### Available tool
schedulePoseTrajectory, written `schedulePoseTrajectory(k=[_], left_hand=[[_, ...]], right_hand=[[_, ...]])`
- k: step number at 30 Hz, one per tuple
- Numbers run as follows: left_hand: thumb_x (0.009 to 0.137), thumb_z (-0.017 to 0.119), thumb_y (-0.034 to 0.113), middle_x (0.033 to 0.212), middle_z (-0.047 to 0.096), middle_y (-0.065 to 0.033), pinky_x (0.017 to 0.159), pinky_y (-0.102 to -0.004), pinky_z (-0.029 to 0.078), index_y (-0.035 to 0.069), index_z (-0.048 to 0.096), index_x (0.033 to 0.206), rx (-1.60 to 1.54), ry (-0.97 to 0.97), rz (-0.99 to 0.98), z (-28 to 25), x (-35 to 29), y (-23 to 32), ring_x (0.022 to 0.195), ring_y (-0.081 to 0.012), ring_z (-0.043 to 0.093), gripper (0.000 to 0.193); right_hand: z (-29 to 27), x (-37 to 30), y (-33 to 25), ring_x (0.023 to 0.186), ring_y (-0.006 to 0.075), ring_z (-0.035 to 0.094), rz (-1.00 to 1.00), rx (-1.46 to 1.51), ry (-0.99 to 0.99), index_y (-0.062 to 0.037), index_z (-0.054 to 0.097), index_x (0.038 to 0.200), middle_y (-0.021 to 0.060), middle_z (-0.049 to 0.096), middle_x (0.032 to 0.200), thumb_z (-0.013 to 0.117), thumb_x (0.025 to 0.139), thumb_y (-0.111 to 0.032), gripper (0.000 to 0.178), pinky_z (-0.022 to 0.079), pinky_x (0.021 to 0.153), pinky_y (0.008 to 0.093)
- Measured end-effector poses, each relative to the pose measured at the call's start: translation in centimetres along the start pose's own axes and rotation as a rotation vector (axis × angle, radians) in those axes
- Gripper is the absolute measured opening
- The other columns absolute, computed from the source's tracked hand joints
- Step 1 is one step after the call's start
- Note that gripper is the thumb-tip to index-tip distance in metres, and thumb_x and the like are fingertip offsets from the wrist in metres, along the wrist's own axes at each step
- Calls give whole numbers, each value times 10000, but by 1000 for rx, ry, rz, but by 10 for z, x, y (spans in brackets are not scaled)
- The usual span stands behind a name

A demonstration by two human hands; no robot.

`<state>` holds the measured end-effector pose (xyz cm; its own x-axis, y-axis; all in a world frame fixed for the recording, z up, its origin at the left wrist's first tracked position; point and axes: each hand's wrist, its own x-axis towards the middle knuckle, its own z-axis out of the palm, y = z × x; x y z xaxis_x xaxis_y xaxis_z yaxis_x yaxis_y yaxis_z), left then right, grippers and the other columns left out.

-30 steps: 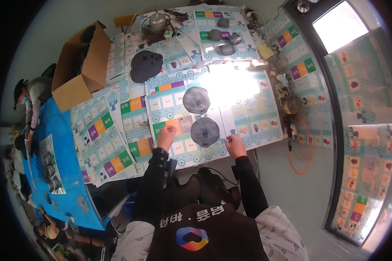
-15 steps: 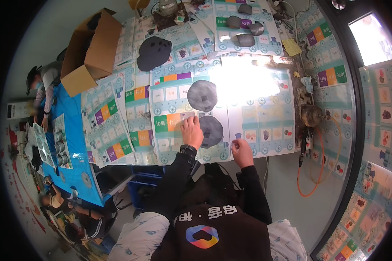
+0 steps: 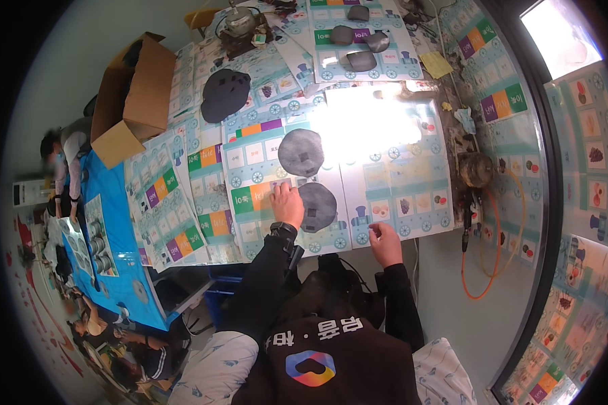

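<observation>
Two dark grey, roughly round flat pieces lie one behind the other on the printed sheets, the far disc [image 3: 300, 152] and the near disc [image 3: 319, 209]. Each has a small darker square near its middle. My left hand [image 3: 287, 204] rests with its fingers stretched out on the sheet, against the left side of the near disc. My right hand [image 3: 386, 246] hovers at the table's front edge, its fingers curled together; whether anything small sits in them is hidden. A pile of dark grey pieces [image 3: 225, 94] lies farther back on the left.
Several curved grey pieces [image 3: 361, 61] lie at the far right. Back left stands an open cardboard box [image 3: 134, 94]. A greasy machine part [image 3: 476, 169] and an orange cable [image 3: 498, 253] border the table's right side. Other people work around a blue table [image 3: 132, 260].
The view has shifted a little. My right hand has drawn back slightly to the right, away from the near disc. My left hand keeps its place beside the disc.
</observation>
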<state>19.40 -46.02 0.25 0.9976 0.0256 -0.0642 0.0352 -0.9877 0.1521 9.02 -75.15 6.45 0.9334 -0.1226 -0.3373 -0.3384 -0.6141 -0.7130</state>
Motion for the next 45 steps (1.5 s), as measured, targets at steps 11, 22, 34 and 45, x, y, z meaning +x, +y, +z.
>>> schedulePoseTrajectory(k=[11, 22, 34, 45], left_hand=[[837, 720, 153, 1161, 600, -84, 972, -460, 437, 125, 709, 1165, -150, -39, 248, -39, 26, 27, 1137, -294, 557, 328], [875, 617, 141, 1265, 585, -87, 1116, -448, 354, 124, 712, 1156, 77, -75, 792, -22, 20, 48, 1306, -279, 487, 298], [868, 607, 138, 1050, 586, -57, 1041, -420, 388, 99, 674, 907, 173, -67, 882, -22, 48, 57, 1152, -247, 540, 87], [889, 596, 150, 1024, 638, -32, 965, -422, 422, 124, 706, 922, 265, -285, 936, -12, 67, 58, 1121, -223, 578, 118]], right_hand=[[5, -1, -9, 859, 307, 691, 22, 66, -21, -3, 703, 1055, 163, 693, 973, 678, 922, -113, 175, 555, 799, 405], [-4, -2, 3, 898, 329, 698, 47, 87, -25, -4, 700, 1063, 175, 704, 1000, 667, 929, -119, 180, 556, 812, 409], [-9, 3, 2, 896, 320, 697, 79, 90, -46, -5, 699, 1064, 173, 703, 989, 671, 932, -128, 183, 556, 810, 407], [-12, 7, -1, 884, 318, 705, 89, 96, -45, -2, 702, 1069, 175, 711, 986, 668, 939, -132, 187, 558, 803, 399]])
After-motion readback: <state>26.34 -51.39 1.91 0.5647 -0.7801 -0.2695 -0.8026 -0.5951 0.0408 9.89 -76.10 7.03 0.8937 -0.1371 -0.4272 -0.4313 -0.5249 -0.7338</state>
